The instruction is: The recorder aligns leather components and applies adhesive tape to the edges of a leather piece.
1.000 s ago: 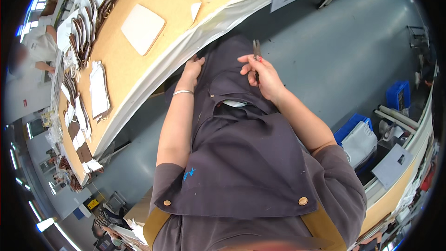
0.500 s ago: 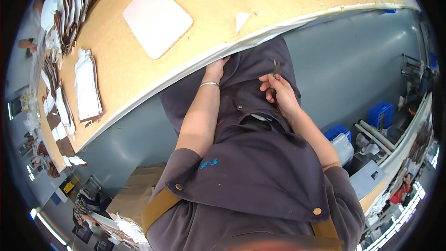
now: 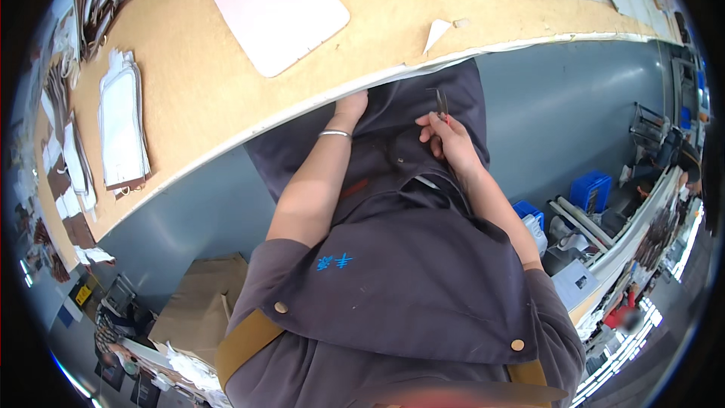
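My right hand (image 3: pixel 451 138) is closed round a pair of small snips (image 3: pixel 441 101), held over my lap. Their thin metal blades point away from me, and a bit of red shows at the grip. My left hand (image 3: pixel 351 108), with a silvery bangle at the wrist, reaches to the near edge of the table (image 3: pixel 181 106). Its fingers are hidden there, so I cannot tell whether they hold anything. Both hands are over the dark apron (image 3: pixel 408 279) that covers my lap. On the tabletop beyond lies a pale pinkish-white panel (image 3: pixel 279 15) with rounded corners.
Stacks of white and brown cut pieces (image 3: pixel 123 121) lie on the table's left. A small white triangular scrap (image 3: pixel 436 33) is near its edge. A cardboard box (image 3: pixel 200 302) stands behind at left, blue crates (image 3: pixel 590 190) at right. Other people are in the background.
My view has shifted, so the panel and stacks sit higher and the floor items further left. The snips are tilted a little differently in my right hand. My left hand stays at the table edge.
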`<state>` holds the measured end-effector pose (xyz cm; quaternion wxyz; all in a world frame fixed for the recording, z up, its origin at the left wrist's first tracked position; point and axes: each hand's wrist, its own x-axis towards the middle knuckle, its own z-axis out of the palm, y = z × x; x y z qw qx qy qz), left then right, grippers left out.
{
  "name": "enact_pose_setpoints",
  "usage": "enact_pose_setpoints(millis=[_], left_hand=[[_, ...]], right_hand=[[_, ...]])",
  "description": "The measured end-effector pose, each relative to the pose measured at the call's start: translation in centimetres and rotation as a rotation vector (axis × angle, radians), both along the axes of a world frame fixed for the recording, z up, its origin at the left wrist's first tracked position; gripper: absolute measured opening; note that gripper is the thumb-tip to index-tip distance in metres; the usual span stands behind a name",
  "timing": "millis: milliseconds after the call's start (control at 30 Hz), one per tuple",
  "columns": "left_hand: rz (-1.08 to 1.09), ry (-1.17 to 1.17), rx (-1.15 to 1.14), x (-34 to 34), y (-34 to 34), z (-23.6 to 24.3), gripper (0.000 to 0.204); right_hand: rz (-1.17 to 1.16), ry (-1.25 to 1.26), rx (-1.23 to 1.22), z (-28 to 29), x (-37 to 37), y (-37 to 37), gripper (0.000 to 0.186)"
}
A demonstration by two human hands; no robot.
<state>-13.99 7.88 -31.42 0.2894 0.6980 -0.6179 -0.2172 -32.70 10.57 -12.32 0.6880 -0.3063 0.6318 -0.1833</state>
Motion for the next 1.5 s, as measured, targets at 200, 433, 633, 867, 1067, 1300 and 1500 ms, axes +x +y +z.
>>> enact_pose_setpoints(millis=[200,433,633,867,1067,1300,1500], left_hand=[[0.365,1.006,0.656,0.5,-0.3,5.5,0.019],[0.365,0.92,0.53,-0.4,0.0,6.2,0.02],[0.392,0.98,0.514,-0.7,0.1,6.1,0.019],[0.38,1.092,0.546,-1.4,0.8,7.6,0.022],[0.459,1.238,0.578,-2.1,1.1,8.3,0.022],[0.468,1.26,0.53,-2.2,1.3,8.0,0.02],[0.53,1.357,0.546,-0.9,1.4,7.6,0.021]], right_hand=[[-0.03,-0.24,0.014,-0.7,2.0,-2.1,0.029],[-0.05,-0.217,0.316,-3.6,2.1,-3.1,0.027],[-0.11,-0.254,0.29,-5.8,3.7,-3.7,0.024],[-0.086,-0.249,0.236,-6.0,4.0,-3.5,0.023],[-0.13,-0.269,0.221,-6.5,3.9,-3.0,0.021],[-0.066,-0.162,0.138,-6.5,4.8,-2.3,0.032],[-0.039,-0.136,0.175,-5.3,5.7,-2.1,0.039]])
